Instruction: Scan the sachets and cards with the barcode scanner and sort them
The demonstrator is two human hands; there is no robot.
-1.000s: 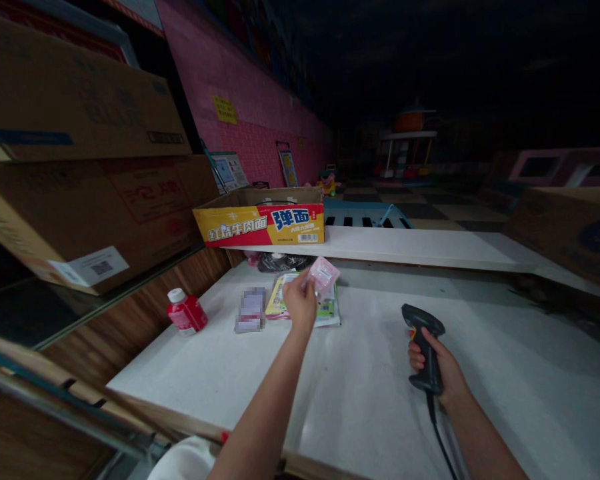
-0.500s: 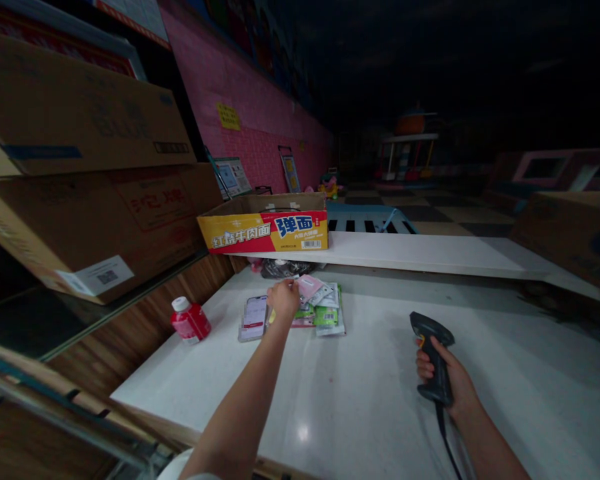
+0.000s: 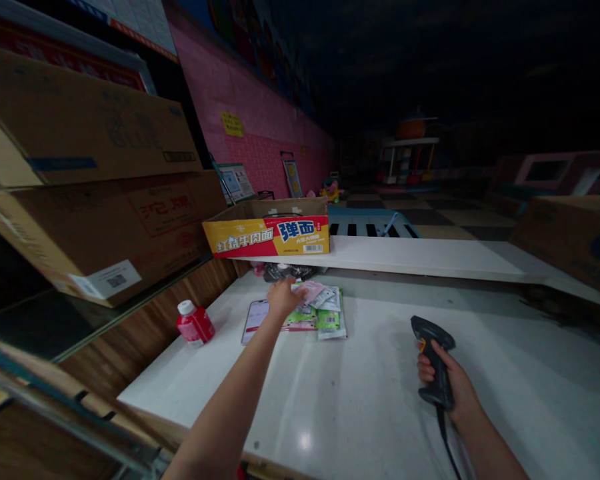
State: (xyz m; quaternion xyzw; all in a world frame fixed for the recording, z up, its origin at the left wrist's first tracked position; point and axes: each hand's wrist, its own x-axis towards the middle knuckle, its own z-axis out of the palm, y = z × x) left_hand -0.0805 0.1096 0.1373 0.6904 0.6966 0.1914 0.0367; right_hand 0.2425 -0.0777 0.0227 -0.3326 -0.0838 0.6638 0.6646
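Note:
My left hand (image 3: 283, 298) reaches over the left side of a pile of small flat packets (image 3: 329, 319), green, pink and silver. Its thumb is spread away from the fingers and lies by a pink packet (image 3: 310, 291); I see nothing gripped in it. Just left of that hand, a phone (image 3: 253, 319) with a lit screen lies on the white counter (image 3: 360, 400), partly covered by my wrist. My right hand (image 3: 457, 383) is wrapped round the handle of a black barcode scanner (image 3: 436, 363), its cable running down towards me.
A red bottle with a white cap (image 3: 195, 324) stands at the left. Behind the packets, a noodle carton (image 3: 270, 235) sits on a raised white shelf (image 3: 430, 257), with a black plastic bag (image 3: 293, 271) below it. Large cardboard boxes (image 3: 95, 227) are stacked at the left.
My left hand has opened from a pinch, its thumb spreading over the packets. The scanner stays in my right hand in nearly the same place. The view has shifted slightly.

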